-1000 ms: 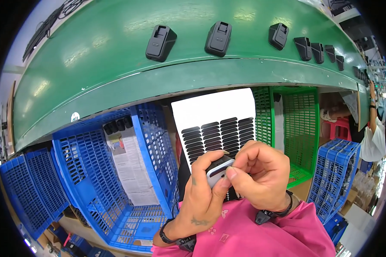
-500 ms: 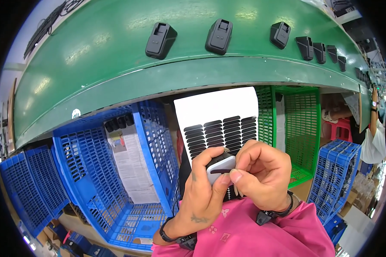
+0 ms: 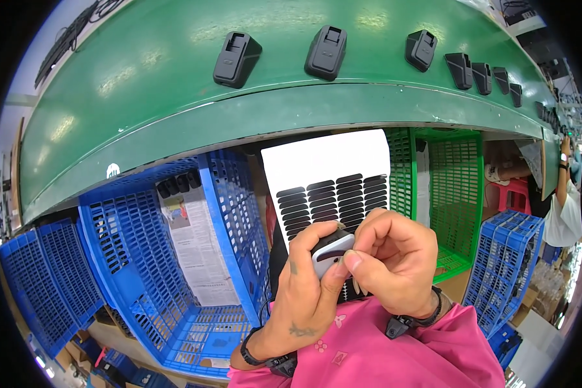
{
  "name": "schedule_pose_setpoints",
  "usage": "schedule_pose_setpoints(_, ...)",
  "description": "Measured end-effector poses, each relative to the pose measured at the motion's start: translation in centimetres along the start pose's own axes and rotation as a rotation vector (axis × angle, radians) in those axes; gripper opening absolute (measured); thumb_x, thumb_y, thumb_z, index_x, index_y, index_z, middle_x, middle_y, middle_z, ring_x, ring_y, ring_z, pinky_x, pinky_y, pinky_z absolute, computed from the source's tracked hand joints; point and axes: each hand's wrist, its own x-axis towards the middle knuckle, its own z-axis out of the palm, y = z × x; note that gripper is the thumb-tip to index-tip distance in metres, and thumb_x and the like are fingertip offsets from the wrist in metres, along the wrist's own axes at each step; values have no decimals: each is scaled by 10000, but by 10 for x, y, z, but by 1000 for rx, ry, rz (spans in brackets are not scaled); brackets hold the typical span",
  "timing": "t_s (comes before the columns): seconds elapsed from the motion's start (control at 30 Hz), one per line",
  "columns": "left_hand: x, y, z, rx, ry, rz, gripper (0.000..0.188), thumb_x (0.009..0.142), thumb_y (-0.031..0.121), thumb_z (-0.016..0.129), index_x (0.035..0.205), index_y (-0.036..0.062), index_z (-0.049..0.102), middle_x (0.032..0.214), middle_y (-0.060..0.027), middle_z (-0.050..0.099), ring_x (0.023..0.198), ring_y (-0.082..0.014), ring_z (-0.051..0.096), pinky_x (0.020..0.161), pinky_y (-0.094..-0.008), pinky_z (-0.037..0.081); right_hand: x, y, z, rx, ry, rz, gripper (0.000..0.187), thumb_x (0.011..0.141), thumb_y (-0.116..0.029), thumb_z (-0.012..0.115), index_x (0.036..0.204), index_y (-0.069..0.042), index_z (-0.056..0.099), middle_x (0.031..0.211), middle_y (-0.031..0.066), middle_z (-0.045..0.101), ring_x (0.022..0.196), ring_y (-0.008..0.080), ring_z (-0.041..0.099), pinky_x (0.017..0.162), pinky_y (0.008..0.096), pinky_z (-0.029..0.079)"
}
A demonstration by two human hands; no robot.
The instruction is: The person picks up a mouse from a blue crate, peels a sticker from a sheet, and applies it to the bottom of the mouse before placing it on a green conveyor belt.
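my left hand (image 3: 307, 291) clamps small white part (image 3: 330, 251) | right hand (image 3: 394, 262) thumb presses black pad on | risk: crooked pad if thumb slides

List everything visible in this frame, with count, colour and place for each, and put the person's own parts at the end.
Small white and black plastic part: one, held between both hands at centre.
White sheet of black oval stickers: one, behind the hands.
Black plastic cradles: at least seven, in a row on the belt.
Green conveyor belt: one, across the top.
Blue plastic lattice crates: several, lower left below the belt, and more at right.
Green plastic lattice crate: one, right of the sheet.
Printed paper: one, inside the big blue crate.
Another person's arm: far right edge.
Left hand: grips the part.
Right hand: thumb pressed on the part.
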Motion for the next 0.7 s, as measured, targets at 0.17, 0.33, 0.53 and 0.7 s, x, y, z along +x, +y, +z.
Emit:
schedule_pose_setpoints(0.17, 0, -1, 0, 26, 5, 3, 428, 936, 199, 525, 1266, -26, 369, 1153, -220, 485, 957, -308, 573, 821, -374, 465, 2, 2, 1, -30, 19, -28, 98, 774, 42, 644, 788, 40, 548, 715, 33, 598, 632, 45, 590, 532, 177, 479)
schedule_pose_setpoints(0.33, -1, -2, 1, 23, 10, 1, 424, 932, 182, 526, 1264, -31, 370, 1153, -228, 479, 969, -324, 564, 836, -382, 457, 3, 1, 3, -35, 8, -17, 83, 783, 96, 589, 798, 50, 521, 783, 62, 526, 574, 50, 534, 462, 177, 402)
schedule_pose_setpoints(0.53, -1, -6, 2, 20, 22, -9, 418, 922, 146, 535, 1264, -29, 370, 1159, -237, 475, 975, -329, 561, 841, -387, 454, 5, 4, 4, -25, 14, 5, 81, 788, 101, 581, 807, 50, 521, 781, 58, 533, 607, 68, 575, 477, 181, 426)
schedule_pose_setpoints(0.7, 3, -4, 3, 1, 38, -28, 393, 946, 175, 490, 1261, -7, 343, 1004, -146, 521, 762, -180, 543, 657, -286, 454, 7, 2, 5, 53, 26, 52, 96, 793, 92, 597, 815, 42, 518, 770, 47, 535, 632, 72, 585, 488, 186, 439)
